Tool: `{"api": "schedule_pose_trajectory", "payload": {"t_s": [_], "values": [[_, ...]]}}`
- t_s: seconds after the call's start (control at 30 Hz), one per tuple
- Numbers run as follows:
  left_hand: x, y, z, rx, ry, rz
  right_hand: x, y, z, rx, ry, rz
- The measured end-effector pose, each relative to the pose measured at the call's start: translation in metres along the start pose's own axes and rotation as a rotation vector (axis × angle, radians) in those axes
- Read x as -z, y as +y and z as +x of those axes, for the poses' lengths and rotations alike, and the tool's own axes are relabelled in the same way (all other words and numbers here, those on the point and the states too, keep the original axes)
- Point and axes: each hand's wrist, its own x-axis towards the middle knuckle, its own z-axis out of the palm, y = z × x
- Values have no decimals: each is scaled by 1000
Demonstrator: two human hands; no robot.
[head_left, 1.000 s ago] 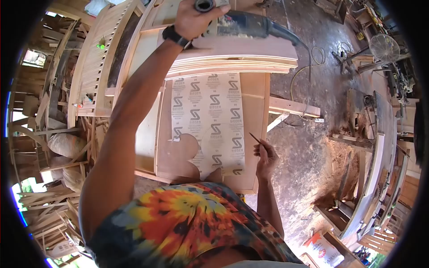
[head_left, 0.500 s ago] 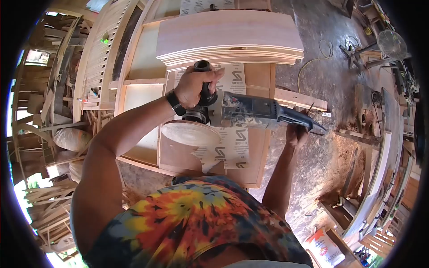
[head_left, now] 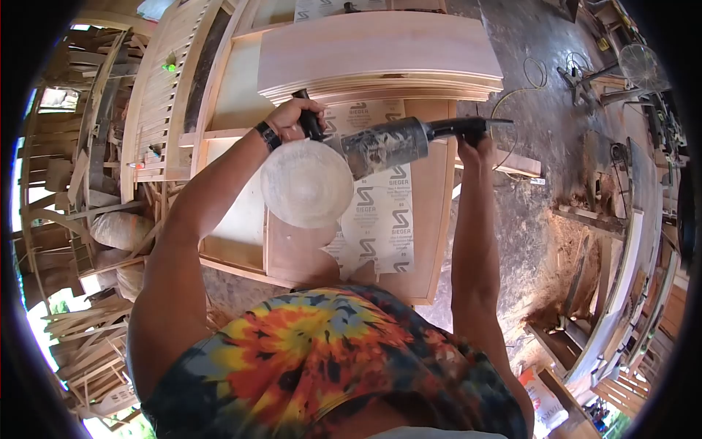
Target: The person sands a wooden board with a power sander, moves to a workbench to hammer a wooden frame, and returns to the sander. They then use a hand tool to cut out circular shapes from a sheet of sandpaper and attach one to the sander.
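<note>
I hold a dusty angle grinder (head_left: 384, 148) with both hands above the work surface. Its round, pale sanding disc (head_left: 307, 184) is tilted so that the flat face shows toward me. My left hand (head_left: 292, 118), with a dark band on the wrist, is wrapped round the black side handle (head_left: 313, 124). The rear handle (head_left: 457, 129) is gripped by my right hand (head_left: 474, 143), whose fingers are partly hidden. Just beyond the grinder lies a stack of thin wooden boards (head_left: 380, 55). Beneath the tool is a printed SIEGER sheet (head_left: 380, 219).
A wooden frame (head_left: 235, 133) borders the work surface on the left, with a slatted wooden panel (head_left: 162, 88) beyond it. A cable (head_left: 512, 91) curls over the floor at right. Scrap wood (head_left: 84, 336) is piled far left; a white sack (head_left: 545, 406) stands lower right.
The grinder has rolled so its disc's face turns toward me. Its rear end and my right hand have risen away from my body; the left hand has shifted slightly left.
</note>
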Motion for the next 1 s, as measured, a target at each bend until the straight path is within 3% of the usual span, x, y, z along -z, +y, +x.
{"api": "schedule_pose_trajectory", "payload": {"t_s": [0.07,0.1,0.13,0.3,0.37,0.43,0.5,0.6,0.67,0.77,0.83,0.9,1.0], "values": [[31,0,13,14,-182,36,-11,5,21,64,13,-68],[44,1,18,82,-94,8,-4,6,29,86,48,-69],[41,5,15,32,-25,94,1,5,41,50,37,-94],[48,2,6,-133,-117,249,-16,18,26,96,106,-213],[73,-13,23,-92,-95,275,-25,20,17,99,118,-228],[86,-16,33,-147,10,353,-13,23,35,127,4,-290],[60,-20,6,-196,83,329,-17,24,40,98,2,-236],[75,-32,12,-269,47,318,-36,32,17,92,-4,-298],[70,-38,10,-264,249,338,-46,35,-2,106,49,-354],[62,-39,-6,-175,262,252,-57,35,-40,164,120,-339],[36,-28,-33,-154,280,351,-48,28,-66,153,152,-336],[6,-29,-63,-120,254,253,-28,20,-105,140,19,-535],[28,-30,-60,-76,211,244,25,2,-152,120,-31,-634]]}}
